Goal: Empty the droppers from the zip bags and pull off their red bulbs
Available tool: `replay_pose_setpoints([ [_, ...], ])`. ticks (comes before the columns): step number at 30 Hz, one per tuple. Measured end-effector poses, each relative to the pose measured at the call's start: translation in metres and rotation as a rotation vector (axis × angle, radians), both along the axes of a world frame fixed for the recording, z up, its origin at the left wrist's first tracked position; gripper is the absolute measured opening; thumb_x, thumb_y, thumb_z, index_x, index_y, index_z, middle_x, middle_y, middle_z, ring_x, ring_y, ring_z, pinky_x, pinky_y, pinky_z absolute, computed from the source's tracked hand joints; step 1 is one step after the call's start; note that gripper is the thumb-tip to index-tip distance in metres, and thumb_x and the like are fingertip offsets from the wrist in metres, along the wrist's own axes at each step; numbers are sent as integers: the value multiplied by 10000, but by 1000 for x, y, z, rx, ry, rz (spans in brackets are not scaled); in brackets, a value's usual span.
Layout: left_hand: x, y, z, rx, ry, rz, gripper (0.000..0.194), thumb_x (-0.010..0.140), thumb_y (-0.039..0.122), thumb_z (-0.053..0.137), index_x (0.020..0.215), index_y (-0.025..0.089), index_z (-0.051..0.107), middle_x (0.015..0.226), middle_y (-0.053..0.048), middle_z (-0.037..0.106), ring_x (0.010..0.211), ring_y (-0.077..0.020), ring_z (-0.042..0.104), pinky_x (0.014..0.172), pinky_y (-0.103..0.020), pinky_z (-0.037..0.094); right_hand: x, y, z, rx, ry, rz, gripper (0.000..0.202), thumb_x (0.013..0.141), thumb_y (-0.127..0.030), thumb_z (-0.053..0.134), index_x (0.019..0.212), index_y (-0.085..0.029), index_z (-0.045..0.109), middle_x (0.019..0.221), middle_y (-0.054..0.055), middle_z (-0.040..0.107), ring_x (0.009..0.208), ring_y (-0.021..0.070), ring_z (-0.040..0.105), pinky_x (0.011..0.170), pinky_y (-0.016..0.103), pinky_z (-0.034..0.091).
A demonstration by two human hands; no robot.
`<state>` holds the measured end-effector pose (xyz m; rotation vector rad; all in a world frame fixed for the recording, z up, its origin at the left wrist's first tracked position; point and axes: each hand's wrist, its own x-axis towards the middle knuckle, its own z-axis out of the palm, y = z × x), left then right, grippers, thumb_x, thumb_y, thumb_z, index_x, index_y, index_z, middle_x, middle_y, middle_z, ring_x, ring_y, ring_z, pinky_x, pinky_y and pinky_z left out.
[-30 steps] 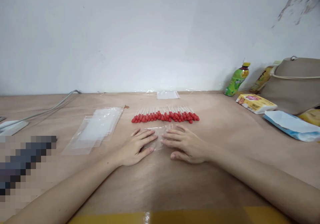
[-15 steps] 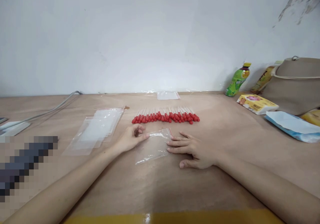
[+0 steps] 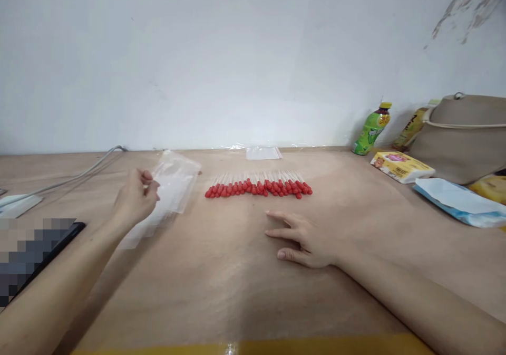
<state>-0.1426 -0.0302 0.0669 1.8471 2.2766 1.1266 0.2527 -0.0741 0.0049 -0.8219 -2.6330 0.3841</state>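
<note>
Over the left part of the table my left hand (image 3: 136,197) is closed in a pinch on a clear plastic bag (image 3: 177,160), which hangs above other clear bags (image 3: 168,202) lying on the table. My right hand (image 3: 304,239) rests right of the middle, fingers spread, holding nothing. Beyond it a row of thin sticks with red tips (image 3: 259,188) lies side by side, the red ends toward me.
One small clear bag (image 3: 264,153) lies by the wall. To the right are a green bottle (image 3: 371,129), a yellow box (image 3: 402,166), a blue-and-white packet (image 3: 460,202) and a grey bag (image 3: 462,138). A cable (image 3: 85,173) and a dark device (image 3: 47,270) are left.
My left hand has moved left and away from me, carrying the clear bag from the middle to the bags at left. My right hand stays nearly in place, no longer touching that bag.
</note>
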Motion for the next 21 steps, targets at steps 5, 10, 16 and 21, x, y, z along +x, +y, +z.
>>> replay_pose_setpoints([
  [5,-38,0,-16,-258,302,208,209,717,158,466,921,193,496,897,-66,450,714,-192,483,640,-321,403,0,1,-2,1,11,5,476,816,-479,497,1236,-256,512,1420,112,299,1246,263,366,985,447,350],
  [10,-27,-10,-18,-208,534,235,242,768,233,456,988,187,546,1119,-144,424,1039,-367,389,800,-507,359,1,1,-2,-3,14,4,473,817,-478,496,1237,-260,511,1403,112,331,1238,260,376,981,443,352],
  [16,39,-11,-17,159,527,-172,259,834,366,409,933,181,559,1147,-122,473,1111,-293,418,920,-446,336,-2,2,3,2,-21,4,514,814,-496,491,1275,-269,466,1355,100,413,1222,260,395,1002,470,313],
  [21,68,8,-42,19,223,-467,317,800,424,462,990,185,548,1013,-74,560,934,-216,550,825,-341,442,-3,2,8,20,-106,-39,575,817,-546,451,1323,-279,393,1393,94,363,1266,266,342,1034,494,249],
])
